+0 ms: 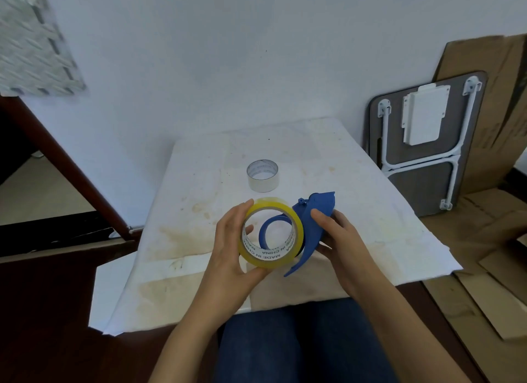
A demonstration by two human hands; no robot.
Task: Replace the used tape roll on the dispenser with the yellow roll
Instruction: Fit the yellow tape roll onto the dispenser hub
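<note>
My left hand point(228, 251) clasps the yellow tape roll point(271, 234) against the blue plastic dispenser point(309, 226), itself gripped by my right hand point(339, 237); the spent white core point(262, 175) stands beyond.

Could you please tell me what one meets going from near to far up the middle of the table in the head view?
Yellow roll → used roll → table's far edge → wall.
</note>
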